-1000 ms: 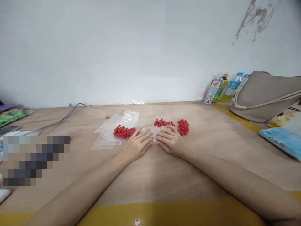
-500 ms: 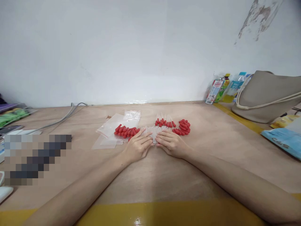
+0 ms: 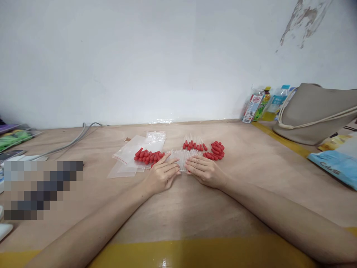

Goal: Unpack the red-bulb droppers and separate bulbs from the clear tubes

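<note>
A row of thin clear tubes (image 3: 182, 159) lies side by side on the table. My left hand (image 3: 165, 172) rests over the left part of the row, its fingers stretched out. From the other side, my right hand (image 3: 206, 170) lays its extended fingers on the right part. Tubes show in the narrow gap between the hands; those beneath the palms are hidden. Red rubber bulbs (image 3: 145, 155) are heaped beside my left fingers, and more red bulbs (image 3: 217, 150) lie beyond my right hand. Behind the tubes, several droppers (image 3: 195, 144) with red bulbs lie with clear tips pointing away.
Clear plastic bags (image 3: 129, 150) lie under and behind the left bulbs. A grey cable (image 3: 69, 142) crosses the table's left. At the right stand a carton (image 3: 252, 108), drink bottles (image 3: 275, 106) and a grey-beige bag (image 3: 312, 115), with a blue packet (image 3: 334, 167) nearer me.
My hands stay over the tubes, and the gap between their fingertips is slightly wider. The whole view has shifted a little; the bulbs and droppers keep their places.
</note>
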The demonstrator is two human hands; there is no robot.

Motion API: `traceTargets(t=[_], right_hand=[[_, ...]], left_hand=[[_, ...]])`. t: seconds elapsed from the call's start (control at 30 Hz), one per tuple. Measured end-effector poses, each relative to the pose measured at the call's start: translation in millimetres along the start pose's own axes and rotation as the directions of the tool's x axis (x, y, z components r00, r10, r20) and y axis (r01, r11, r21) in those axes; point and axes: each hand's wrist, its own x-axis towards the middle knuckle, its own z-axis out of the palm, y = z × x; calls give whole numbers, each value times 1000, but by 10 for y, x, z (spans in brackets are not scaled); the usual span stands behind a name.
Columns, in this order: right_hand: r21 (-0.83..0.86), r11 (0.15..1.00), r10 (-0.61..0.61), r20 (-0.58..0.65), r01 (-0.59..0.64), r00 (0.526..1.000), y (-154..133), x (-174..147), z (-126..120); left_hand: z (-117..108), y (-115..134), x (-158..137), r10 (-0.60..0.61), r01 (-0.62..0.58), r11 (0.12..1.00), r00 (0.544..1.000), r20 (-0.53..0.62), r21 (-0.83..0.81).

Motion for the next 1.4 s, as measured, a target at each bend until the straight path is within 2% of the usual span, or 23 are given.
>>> traceTargets(t=[0.1, 0.17, 0.27, 0.37, 0.47, 0.5, 0.57, 0.67, 0.73, 0.9, 0.97, 1.0, 1.03, 1.1, 1.23, 1.4], right_hand=[[2, 1000, -20, -1, 20, 1000, 35, -40, -47], [2, 1000, 9, -7, -9, 1000, 84, -82, -93], [-11, 987, 161, -26, -161, 987, 162, -136, -154], [-63, 949, 307, -28, -308, 951, 205, -148, -179], [-89, 899, 431, 17, -428, 902, 258, -132, -204], [-81, 872, 487, 43, -483, 872, 295, -128, -223], [-45, 788, 615, 98, -614, 782, 414, -130, -280], [60, 602, 781, 161, -796, 603, 682, -168, -399], [90, 493, 846, 184, -865, 501, 865, -209, -485], [136, 213, 910, 333, -968, 247, 1072, -247, -657], [160, 122, 900, 398, -979, 177, 1053, -223, -681], [174, 93, 891, 424, -980, 160, 1035, -208, -680], [183, 78, 880, 449, -980, 154, 1015, -195, -670], [168, 103, 858, 484, -980, 173, 979, -177, -634], [62, 261, 832, 492, -963, 257, 921, -167, -562], [39, 364, 784, 527, -930, 329, 828, -124, -542]], left_hand=[[-24, -31, -31, -8, 8, 1000, 1000, 1, -7], [-53, -82, -68, -39, 39, 999, 999, -11, -5], [-75, -166, -123, -88, 88, 996, 995, -51, 10], [-37, -201, -148, -145, 147, 989, 987, -65, 33], [22, -195, -148, -261, 266, 962, 962, -75, 66], [36, -193, -145, -289, 294, 953, 954, -76, 70], [50, -198, -135, -314, 318, 946, 947, -69, 68], [58, -230, -104, -294, 297, 954, 953, -67, 35], [74, -257, -66, -279, 280, 960, 958, -71, 16], [172, -269, 50, -246, 247, 969, 968, -54, 14], [207, -247, 72, -257, 257, 966, 966, -20, -9], [217, -232, 76, -270, 269, 963, 963, -5, -31], [222, -217, 75, -285, 284, 957, 959, 4, -58], [212, -187, 68, -320, 318, 942, 948, 1, -108], [147, -141, 63, -379, 379, 916, 925, 24, -129], [77, -123, 73, -374, 389, 918, 915, 151, -82]])
